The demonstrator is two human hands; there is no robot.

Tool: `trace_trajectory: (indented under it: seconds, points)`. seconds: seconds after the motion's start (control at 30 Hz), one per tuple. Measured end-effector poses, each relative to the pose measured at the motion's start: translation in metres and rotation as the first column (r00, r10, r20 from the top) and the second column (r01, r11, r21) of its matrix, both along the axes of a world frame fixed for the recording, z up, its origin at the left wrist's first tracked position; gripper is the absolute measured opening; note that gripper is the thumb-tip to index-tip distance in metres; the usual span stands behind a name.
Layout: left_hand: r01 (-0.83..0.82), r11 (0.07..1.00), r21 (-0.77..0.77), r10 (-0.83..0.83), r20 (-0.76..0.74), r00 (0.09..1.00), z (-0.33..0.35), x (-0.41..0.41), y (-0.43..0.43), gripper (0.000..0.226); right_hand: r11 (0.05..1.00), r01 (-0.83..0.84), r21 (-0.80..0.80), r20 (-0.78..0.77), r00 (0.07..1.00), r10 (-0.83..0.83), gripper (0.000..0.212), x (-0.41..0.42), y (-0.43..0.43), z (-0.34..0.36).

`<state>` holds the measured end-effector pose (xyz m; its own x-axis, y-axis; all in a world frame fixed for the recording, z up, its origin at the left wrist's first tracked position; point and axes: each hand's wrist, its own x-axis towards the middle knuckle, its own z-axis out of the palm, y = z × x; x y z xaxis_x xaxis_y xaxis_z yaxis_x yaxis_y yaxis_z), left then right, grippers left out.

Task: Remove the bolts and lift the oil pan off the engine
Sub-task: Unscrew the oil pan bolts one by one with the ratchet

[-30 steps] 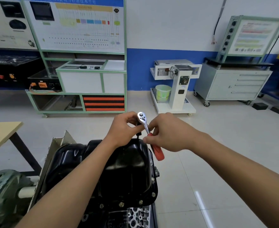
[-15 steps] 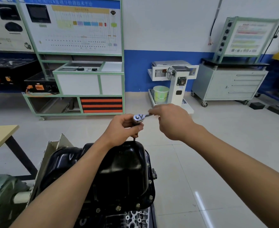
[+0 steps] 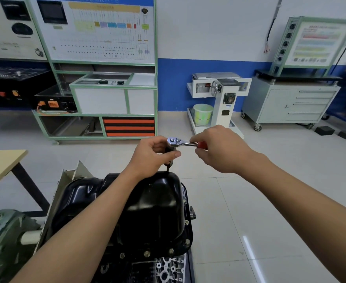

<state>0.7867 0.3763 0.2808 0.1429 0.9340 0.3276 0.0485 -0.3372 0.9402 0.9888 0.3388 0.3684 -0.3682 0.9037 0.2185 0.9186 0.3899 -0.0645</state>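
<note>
The ratchet (image 3: 173, 141) is being held in both hands above the far end of the oil pan (image 3: 153, 203). Its red handle is being pinched between the thumb and curled fingers of the right hand (image 3: 221, 152), so that only a short stretch of red and the chrome neck are being left in sight. The handle is being kept roughly level, pointing to the right. The dark extension bar (image 3: 168, 164) under the chrome head is being gripped by the left hand (image 3: 150, 157), the thumb being laid across it just below the head and the fingers being curled round behind. The bar is being pointed straight down at the far rim of the pan, where its tip is being hidden; whether a bolt is being engaged there cannot be told.

The black pan is being carried, bulge upward, on top of the engine (image 3: 165, 269), below and between the two forearms. Bolts (image 3: 187, 241) are being shown seated along its near and right flange. A grey-green housing (image 3: 2, 242) is being seen just left of the engine and a wooden table (image 3: 0, 162) further left. A pale green bucket (image 3: 202, 114) and a grey drawer cabinet (image 3: 290, 105) are being seen well apart across the floor.
</note>
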Motion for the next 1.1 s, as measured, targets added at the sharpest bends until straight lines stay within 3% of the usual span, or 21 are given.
trace_trajectory:
  seconds: [0.27, 0.37, 0.47, 0.7, 0.9, 1.0, 1.1]
  points:
    - [-0.040, 0.998, 0.042, 0.042, -0.049, 0.998, -0.004, -0.002, 0.003, 0.025, 0.984, -0.093, -0.154, -0.136, 0.988, 0.073, 0.016, -0.016, -0.021, -0.005]
    - [-0.043, 0.997, 0.069, 0.049, -0.082, 0.995, -0.002, -0.003, 0.001, 0.022, 0.984, -0.102, -0.144, -0.121, 0.989, 0.085, 0.032, -0.030, -0.025, -0.009]
    - [-0.023, 0.997, 0.079, 0.028, -0.062, 0.998, -0.001, -0.003, 0.000, 0.019, 0.978, -0.089, -0.187, -0.148, 0.987, 0.062, 0.030, -0.029, -0.022, -0.006]
    - [0.062, 0.994, 0.093, -0.048, -0.145, 0.988, -0.006, -0.006, 0.002, 0.013, 0.998, -0.014, -0.067, 0.086, 0.996, 0.020, 0.035, -0.012, -0.008, 0.007]
    - [0.093, 0.994, 0.061, -0.086, -0.114, 0.990, -0.004, -0.005, 0.000, 0.018, 0.994, 0.004, 0.109, 0.233, 0.972, -0.030, 0.014, -0.012, 0.001, 0.006]
    - [0.102, 0.994, 0.046, -0.097, -0.098, 0.990, -0.002, -0.003, -0.001, 0.021, 0.994, 0.001, 0.106, 0.248, 0.968, -0.027, 0.020, -0.009, 0.009, 0.004]
    - [0.105, 0.994, 0.023, -0.103, -0.086, 0.991, -0.001, -0.003, -0.002, 0.030, 0.998, -0.038, 0.041, 0.196, 0.980, 0.030, 0.040, -0.004, 0.020, -0.002]
